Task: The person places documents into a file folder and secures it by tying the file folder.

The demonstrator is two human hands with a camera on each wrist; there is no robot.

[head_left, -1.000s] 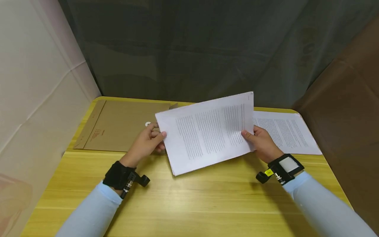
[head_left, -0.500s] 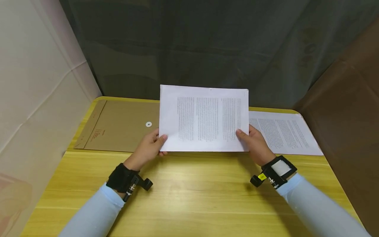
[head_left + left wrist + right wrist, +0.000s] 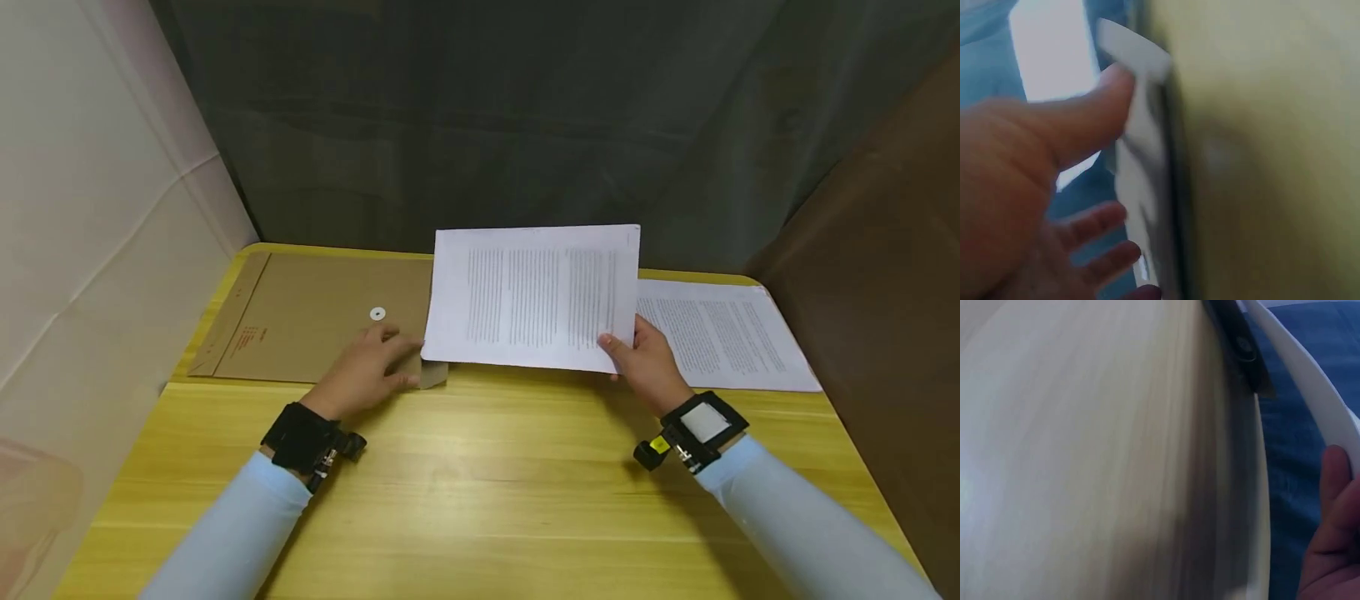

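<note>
- Working on a yellow wooden table (image 3: 480, 492) with dark curtain behind; you sit at its near edge, both sleeves pale blue.
- Brown kraft envelope (image 3: 315, 317) lies flat at far left of the table, white button clasp up, flap end toward the middle.
- Printed paper stack (image 3: 536, 296) is in the air over the table's middle, tilted up facing you, its left lower corner just over the envelope's flap end.
- A second lot of loose printed pages (image 3: 723, 333) lies flat at far right, partly hidden behind the held stack.
- Your right hand (image 3: 648, 362) pinches the stack's lower right corner, thumb on the front, fingers behind; right wrist view shows the thumb on the white edge.
- Your left hand (image 3: 367, 371) rests on the envelope's flap end; the fingers look curled at the flap edge, thumb pressing it in the blurry left wrist view.
- Judged progress: stack gathered and squared, envelope mouth only starting to be handled; nothing is inside yet, so opening and sliding the stack in seem left.
- Versus half a second ago: your left hand has let go of the stack and dropped to the envelope; the stack now hangs from your right hand alone, shifted slightly right.
</note>
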